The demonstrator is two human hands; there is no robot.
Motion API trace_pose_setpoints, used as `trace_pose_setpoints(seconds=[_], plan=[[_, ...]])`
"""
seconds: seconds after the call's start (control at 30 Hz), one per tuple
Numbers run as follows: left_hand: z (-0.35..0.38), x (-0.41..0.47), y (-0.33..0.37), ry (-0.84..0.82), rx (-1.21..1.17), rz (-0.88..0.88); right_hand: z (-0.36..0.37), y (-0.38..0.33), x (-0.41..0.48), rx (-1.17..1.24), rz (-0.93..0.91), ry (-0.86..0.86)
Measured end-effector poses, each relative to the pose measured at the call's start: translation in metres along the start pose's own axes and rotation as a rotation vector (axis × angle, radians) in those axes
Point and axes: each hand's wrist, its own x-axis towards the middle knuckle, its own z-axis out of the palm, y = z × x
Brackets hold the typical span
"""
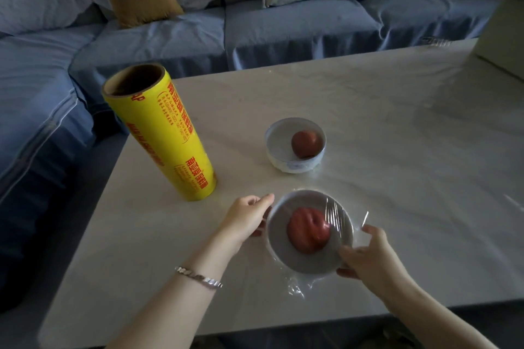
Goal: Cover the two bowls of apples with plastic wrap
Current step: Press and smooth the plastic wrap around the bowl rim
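Two forearms in view, left forearm [170,300] and right forearm [431,309], both bare to frame's lower edge. Left hand [249,217]: bare, slim fingers, thumbnail short. Left wrist: silver-coloured bracelet [198,278], flat chunky links in twisted pattern, bright glints on links toward outer side, snug fit, lying slantwise across wrist. Right hand [368,255]: bare, fingertips slightly blurred, nail detail unreadable.

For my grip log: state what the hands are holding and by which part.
Both hold the near wrapped bowl: the left hand grips its left side, the right hand its right rim, over the plastic wrap.
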Motion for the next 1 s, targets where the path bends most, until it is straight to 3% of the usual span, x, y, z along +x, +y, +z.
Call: trace_pose_setpoints(seconds=[0.17, 0.3, 0.43, 0.53, 0.6, 0.77, 0.9, 1.0], plan=[[0.008, 0.008, 0.011, -0.039, -0.112, -0.009, -0.008, 0.0, -0.003, -0.152, 0.042, -0.036], [0.01, 0.01, 0.024, 0.009, -0.205, 0.07, -0.018, -0.03, 0.012, -0.53, -0.318, 0.085], [0.012, 0.007, 0.024, 0.056, -0.238, 0.145, 0.003, -0.07, 0.042, -0.637, -0.695, -0.166], [0.014, 0.007, 0.018, 0.076, -0.26, 0.215, 0.026, -0.086, 0.058, -0.733, -0.568, -0.444], [0.015, 0.005, 0.016, 0.065, -0.282, 0.241, 0.035, -0.091, 0.066, -0.733, -0.463, -0.52], [0.015, 0.001, 0.015, 0.053, -0.251, 0.319, 0.03, -0.089, 0.081, -0.721, -0.435, -0.525], [0.015, 0.0, 0.01, 0.032, -0.251, 0.376, 0.02, -0.087, 0.081, -0.616, -0.584, -0.401], [0.014, 0.001, 0.006, 0.024, -0.252, 0.404, 0.016, -0.084, 0.08, -0.563, -0.645, -0.399]])
